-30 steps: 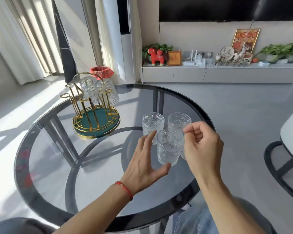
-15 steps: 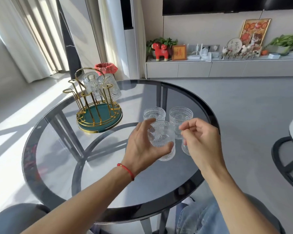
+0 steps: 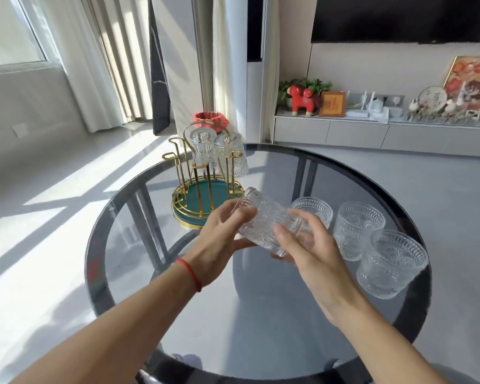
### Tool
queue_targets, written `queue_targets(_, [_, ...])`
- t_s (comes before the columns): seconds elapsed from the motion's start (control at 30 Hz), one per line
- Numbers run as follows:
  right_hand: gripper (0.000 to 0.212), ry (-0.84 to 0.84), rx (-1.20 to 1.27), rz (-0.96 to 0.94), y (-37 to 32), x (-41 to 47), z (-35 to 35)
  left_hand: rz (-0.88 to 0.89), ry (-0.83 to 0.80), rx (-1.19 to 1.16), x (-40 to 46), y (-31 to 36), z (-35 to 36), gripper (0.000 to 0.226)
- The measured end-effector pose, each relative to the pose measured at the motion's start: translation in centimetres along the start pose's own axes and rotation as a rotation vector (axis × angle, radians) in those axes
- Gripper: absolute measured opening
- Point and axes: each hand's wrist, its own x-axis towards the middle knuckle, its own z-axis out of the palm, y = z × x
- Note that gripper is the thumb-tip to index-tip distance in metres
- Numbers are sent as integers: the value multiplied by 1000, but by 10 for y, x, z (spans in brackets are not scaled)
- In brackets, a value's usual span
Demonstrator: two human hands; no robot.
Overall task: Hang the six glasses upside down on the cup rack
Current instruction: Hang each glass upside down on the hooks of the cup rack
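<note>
A clear embossed glass (image 3: pixel 263 223) lies tilted on its side in the air above the table, held between both hands. My left hand (image 3: pixel 219 239) grips its rim end, my right hand (image 3: pixel 308 250) its base end. Three more glasses stand upright on the table at the right: a far one (image 3: pixel 315 210), a middle one (image 3: pixel 358 228) and a near one (image 3: pixel 391 263). The gold wire cup rack (image 3: pixel 203 187) with a green base stands at the table's far left. Two glasses (image 3: pixel 205 146) hang upside down on its far pegs.
The round dark glass table (image 3: pixel 261 300) has a black rim. A red bin (image 3: pixel 211 121) sits on the floor behind the rack. A low cabinet (image 3: pixel 372 134) with ornaments runs along the far wall. Curtains hang at the left.
My left hand took the nearest glass, lifted it off the table and tipped it sideways. My right hand came onto its base. The view shifted, so the rack sits closer to centre.
</note>
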Motion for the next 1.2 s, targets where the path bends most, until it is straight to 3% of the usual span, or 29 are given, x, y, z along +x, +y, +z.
queue_targets(0.07, [41,37,-30,-35,1,8,4,51,9,165,5,4,-17,56])
queue_targets(0.17, [46,91,-90,-93,-3,20,8,128,108,379,8,2,-44,46])
queue_targets(0.3, [51,94,-159,-178,-16,32,15,232,320,1081,14,-15,-76,48])
queue_targets(0.53, [56,154,-277,-401,-82,93,63,137,171,1468,15,-56,-84,87])
queue_targets(0.8, [66,162,-400,-526,-142,179,139,109,185,1545,19,-56,-87,84])
queue_targets(1.2, [72,95,-729,-394,-138,251,201,122,194,1540,20,-54,-92,78])
